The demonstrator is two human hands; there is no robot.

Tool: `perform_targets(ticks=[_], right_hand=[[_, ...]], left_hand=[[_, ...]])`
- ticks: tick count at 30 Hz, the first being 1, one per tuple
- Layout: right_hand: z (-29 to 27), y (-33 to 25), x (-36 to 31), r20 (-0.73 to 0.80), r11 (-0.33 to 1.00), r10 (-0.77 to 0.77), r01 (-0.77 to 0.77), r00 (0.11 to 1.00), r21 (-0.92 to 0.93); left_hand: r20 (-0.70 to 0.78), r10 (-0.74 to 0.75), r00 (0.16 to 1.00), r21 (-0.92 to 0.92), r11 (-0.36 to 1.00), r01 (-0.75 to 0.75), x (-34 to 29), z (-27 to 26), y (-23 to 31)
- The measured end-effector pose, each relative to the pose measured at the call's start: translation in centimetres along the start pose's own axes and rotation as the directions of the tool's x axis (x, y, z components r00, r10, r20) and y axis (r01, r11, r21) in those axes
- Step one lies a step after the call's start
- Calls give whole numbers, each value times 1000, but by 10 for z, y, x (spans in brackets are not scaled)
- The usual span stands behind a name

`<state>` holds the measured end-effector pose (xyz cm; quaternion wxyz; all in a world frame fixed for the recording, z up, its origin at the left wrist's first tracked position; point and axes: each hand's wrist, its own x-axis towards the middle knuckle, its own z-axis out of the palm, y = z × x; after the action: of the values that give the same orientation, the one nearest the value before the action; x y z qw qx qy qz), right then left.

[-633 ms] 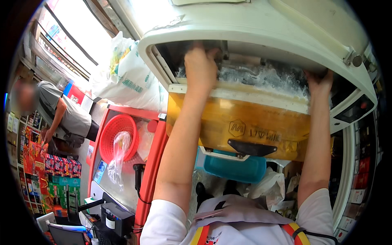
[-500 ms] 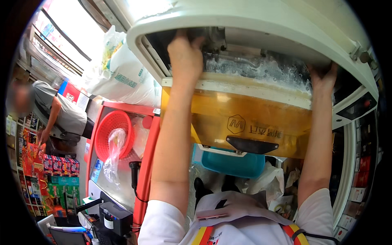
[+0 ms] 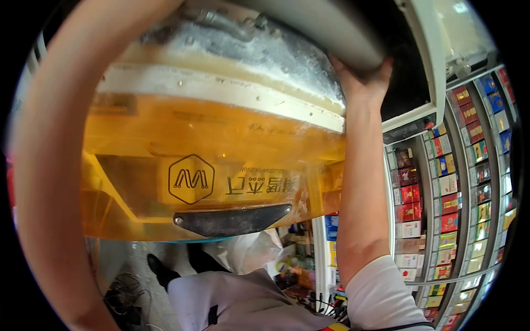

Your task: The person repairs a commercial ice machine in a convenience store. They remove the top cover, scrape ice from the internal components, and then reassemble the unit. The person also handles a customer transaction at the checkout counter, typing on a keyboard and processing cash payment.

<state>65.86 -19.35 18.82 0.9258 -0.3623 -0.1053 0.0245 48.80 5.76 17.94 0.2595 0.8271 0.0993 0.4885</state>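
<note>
A large grey cylinder-like part point(image 3: 326, 25), blurred, lies across the top of the machine's opening. My right hand point(image 3: 364, 83) grips its right end, thumb on one side and fingers on the other. My left forearm curves up the left side, smeared by motion, and its hand is beyond the top edge. Below the part, a dark metal surface point(image 3: 287, 60) carries white, powdery or frosty residue and a metal fitting point(image 3: 226, 25). The amber see-through cover point(image 3: 265, 160) hangs down in front, with a black handle point(image 3: 232, 220) along its lower edge.
On the right, shelves hold rows of small colourful packs point(image 3: 447, 204). The machine's white frame point(image 3: 439, 83) borders its dark interior. Under the cover are a white plastic bag point(image 3: 254, 251), a sliver of teal tub point(image 3: 201, 240) and tangled cables point(image 3: 130, 295) on the floor.
My view has swung right and closer to the machine. The grey part now slants across the opening, my right hand at its end. My left hand has left the view.
</note>
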Motion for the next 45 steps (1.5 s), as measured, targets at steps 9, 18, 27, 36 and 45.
perform_targets(ticks=[9,18,27,36,45], right_hand=[[1,10,-6,44,997,17,-13,999,-77],[-7,5,-6,4,998,10,-10,1000,57],[-20,-2,3,87,984,69,-82,994,161],[-15,-1,0,-7,1000,-20,20,1000,8],[-14,1,6,6,998,5,-6,1000,62]], left_hand=[[73,-201,977,-403,890,213,-11,7,10],[105,-123,987,-558,814,161,-15,10,14],[161,-151,975,-472,856,211,-6,6,17],[177,-149,973,-433,876,213,0,15,19],[205,-197,959,-421,867,268,-1,6,21]])
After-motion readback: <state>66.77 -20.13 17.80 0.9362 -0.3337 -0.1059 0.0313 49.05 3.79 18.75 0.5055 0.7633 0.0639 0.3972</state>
